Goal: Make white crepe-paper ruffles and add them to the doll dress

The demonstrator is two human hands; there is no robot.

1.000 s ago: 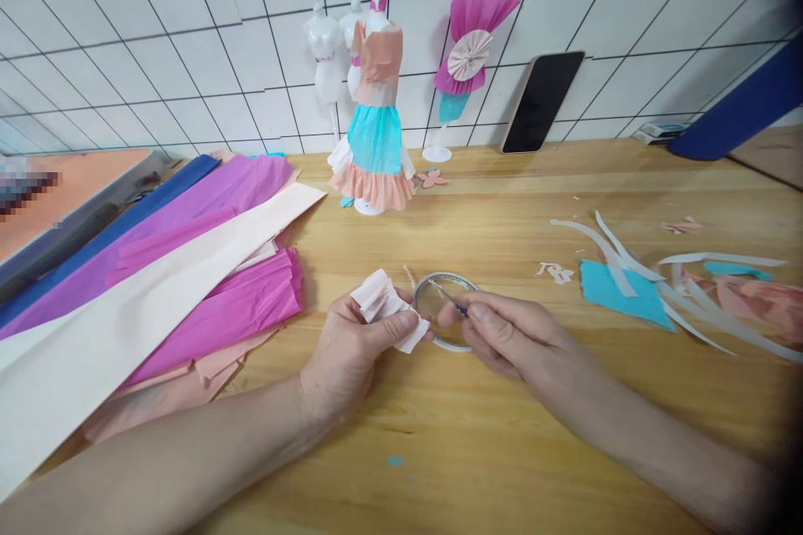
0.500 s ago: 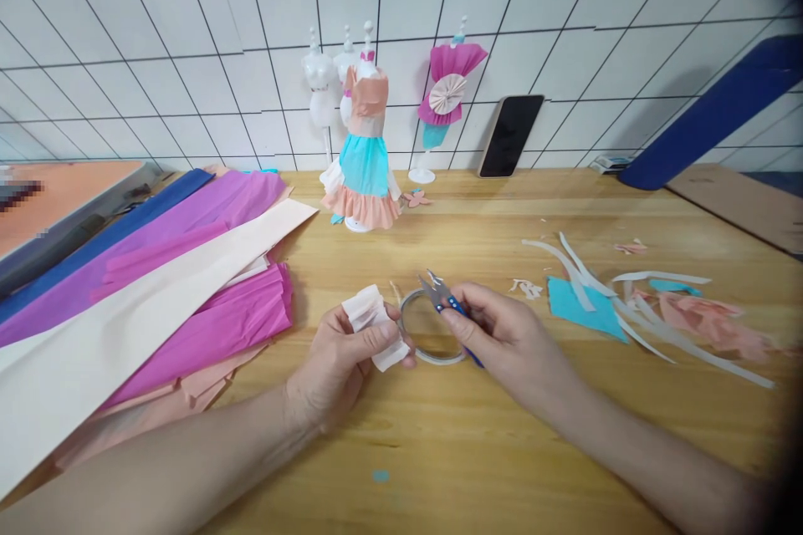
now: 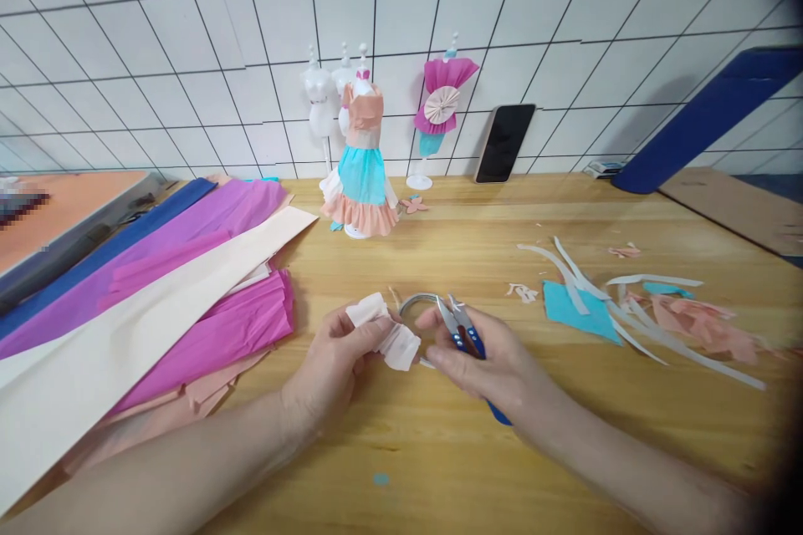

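Crepe paper (image 3: pixel 401 346), a small crinkled pale-pink piece, is pinched between the thumb and fingers of the left hand (image 3: pixel 335 364), over the middle of the wooden tabletop (image 3: pixel 314 485). The right hand (image 3: pixel 495 364) grasps blue-handled thread snips (image 3: pixel 462 337), blades parted, tips apart from the crepe paper. Bare wood stretches toward the wearer, broken by a turquoise scrap (image 3: pixel 381 479), and more lies between the hands and the dress forms. That room ends leftward at a pile of paper sheets topped by a long cream sheet (image 3: pixel 156 301), rightward at white strips (image 3: pixel 690 343) over a turquoise offcut (image 3: pixel 583 313).

Behind, the table meets a white tiled wall (image 3: pixel 565 0), where a phone (image 3: pixel 505 142) leans near a miniature dress form (image 3: pixel 364 171) in peach and turquoise. One white form is half hidden by it. The hands partly cover a ring-shaped roll (image 3: pixel 417 298); something at the left edge is pixelated, and darkness cuts off the right edge.
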